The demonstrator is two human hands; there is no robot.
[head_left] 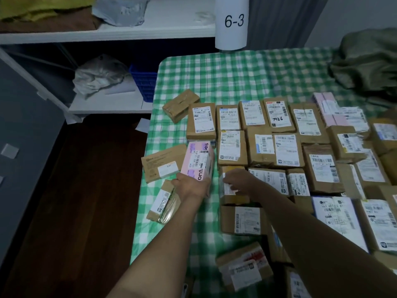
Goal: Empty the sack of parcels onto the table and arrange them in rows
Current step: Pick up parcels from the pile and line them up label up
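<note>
Several brown cardboard parcels (279, 147) with white labels lie in rows on the green checked tablecloth (214, 78). My left hand (191, 188) grips the near end of a pink and white box (197, 162), held tilted at the left end of the rows. My right hand (238, 181) rests with curled fingers on a small brown parcel (231, 190) in the third row. Loose parcels lie left of the rows: one (180, 105) at the back, one (163, 162) beside the pink box, one (164, 203) at the table's edge. The crumpled olive sack (369, 63) sits at the far right.
White shelving (107, 33) stands left of the table, holding grey plastic bags (96, 76) and a blue crate (144, 82). A white sign reading 6-3 (233, 21) hangs behind. Dark wooden floor (75, 211) lies to the left. More parcels (245, 265) sit near my forearms.
</note>
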